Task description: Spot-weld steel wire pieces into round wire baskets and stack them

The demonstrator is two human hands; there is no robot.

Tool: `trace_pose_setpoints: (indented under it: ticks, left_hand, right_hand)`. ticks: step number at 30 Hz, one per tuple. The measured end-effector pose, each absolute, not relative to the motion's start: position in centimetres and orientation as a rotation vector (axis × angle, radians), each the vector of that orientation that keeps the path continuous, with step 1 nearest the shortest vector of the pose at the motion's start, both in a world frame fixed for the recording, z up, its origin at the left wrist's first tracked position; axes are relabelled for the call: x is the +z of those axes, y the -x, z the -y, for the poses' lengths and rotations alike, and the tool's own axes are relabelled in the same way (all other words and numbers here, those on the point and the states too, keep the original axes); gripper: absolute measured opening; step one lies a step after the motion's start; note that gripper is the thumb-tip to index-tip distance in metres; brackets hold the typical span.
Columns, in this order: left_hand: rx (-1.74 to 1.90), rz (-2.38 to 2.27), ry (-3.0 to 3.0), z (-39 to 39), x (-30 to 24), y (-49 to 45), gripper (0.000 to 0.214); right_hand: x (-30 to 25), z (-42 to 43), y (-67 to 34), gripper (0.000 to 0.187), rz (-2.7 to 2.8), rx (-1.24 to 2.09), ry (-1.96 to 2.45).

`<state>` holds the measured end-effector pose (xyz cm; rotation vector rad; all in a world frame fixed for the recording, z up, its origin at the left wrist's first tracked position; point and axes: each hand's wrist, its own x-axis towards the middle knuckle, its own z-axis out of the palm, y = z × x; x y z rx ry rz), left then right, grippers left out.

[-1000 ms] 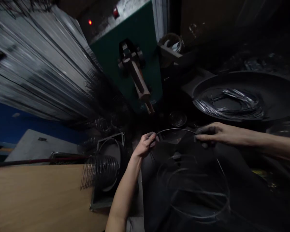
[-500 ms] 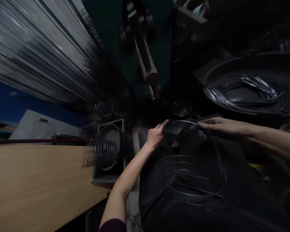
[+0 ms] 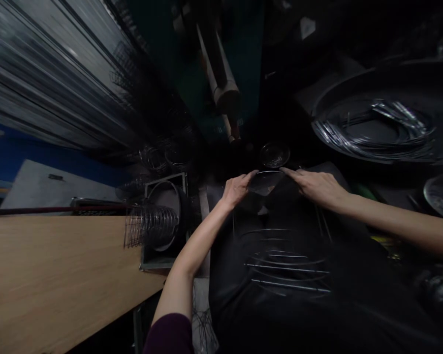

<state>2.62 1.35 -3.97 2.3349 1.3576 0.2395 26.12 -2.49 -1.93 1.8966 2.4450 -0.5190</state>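
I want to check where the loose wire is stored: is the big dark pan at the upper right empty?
No, the big dark pan holds a bundle of shiny wire rings lying inside it.

A pale wooden tabletop [image 3: 59, 275] fills the near left. At its right edge, a stack of wire rings [image 3: 149, 231] seems to sit against a square metal tray [image 3: 166, 221], though the dim view blurs the contact. To the far right, a broad dark pan [image 3: 384, 88] holds a loose coil of shiny wire [image 3: 376, 132].
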Motion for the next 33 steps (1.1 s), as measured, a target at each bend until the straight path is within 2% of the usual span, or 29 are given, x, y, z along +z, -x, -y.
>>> trace_pose_setpoints:
  ticks: [2, 6, 14, 18, 25, 33]
  left_hand:
    - [0.13, -1.404, -2.346, -2.2, -3.4, -2.3, 0.046]
    - [0.068, -1.433, -2.385, -3.4, -1.4, -0.9, 0.044]
    - [0.203, -1.568, -2.395, -4.0, 3.6, 1.5, 0.037]
    - [0.285, -1.566, -2.437, -5.0, 5.0, 1.8, 0.035]
    - [0.31, -1.601, -2.42, -6.1, 6.3, 2.0, 0.034]
    - [0.355, -1.589, -2.422, -6.1, 6.5, 1.8, 0.032]
  right_hand:
    - [-2.0, 1.4, -25.3, 0.057, -2.378, -0.342, -1.776]
    - [-0.8, -0.6, -23.7, 0.057, -2.408, -0.238, -1.679]
    - [4.3, -3.7, -21.7, 0.06, -2.446, -0.364, -1.669]
    - [6.1, -5.1, -21.2, 0.06, -2.519, -0.325, -1.643]
    - [6.9, -6.5, -20.9, 0.06, -2.527, -0.223, -1.658]
    - [7.1, -6.7, -21.1, 0.056, -2.531, -0.254, -1.709]
